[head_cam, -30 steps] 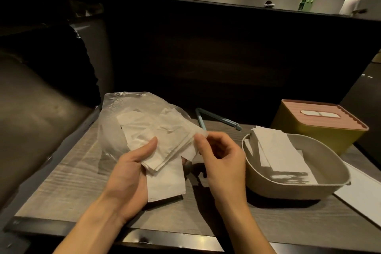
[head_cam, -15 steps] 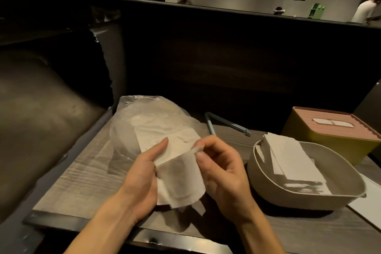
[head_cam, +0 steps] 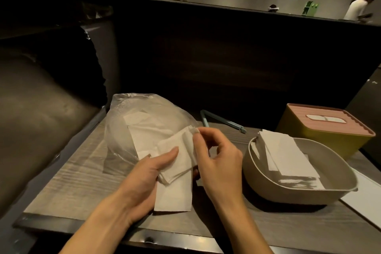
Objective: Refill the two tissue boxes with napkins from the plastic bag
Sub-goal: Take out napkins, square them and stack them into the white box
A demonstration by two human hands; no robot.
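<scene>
The left hand [head_cam: 144, 183] held a small stack of napkins [head_cam: 175, 173] over the wood-grain surface [head_cam: 68, 183], thumb laid flat across the top sheets w/ the other fingers curled under the stack, so clamped on it. The right hand [head_cam: 218, 163] pinched the upper corner of the top napkin btwn thumb and index finger; remaining fingers arched above, apart from the paper. One longer sheet hung down from the stack toward the near edge.

Just behind the hands lay the clear plastic bag [head_cam: 144, 121], crumpled, w/ more napkins visible inside; the held stack overlapped its mouth. To the right sat the beige tissue box [head_cam: 268, 183], lid off, w/ a tilted pile of napkins leaning against its left wall. Behind it, touching or nearly so (couldn't tell), stood the yellow tissue box [head_cam: 305, 130] w/ a pink lid on and a slot in the top. A blue clip [head_cam: 222, 122] lay near the far edge btwn bag and boxes. A white sheet [head_cam: 365, 198] lay at the right edge, beside the beige box.
</scene>
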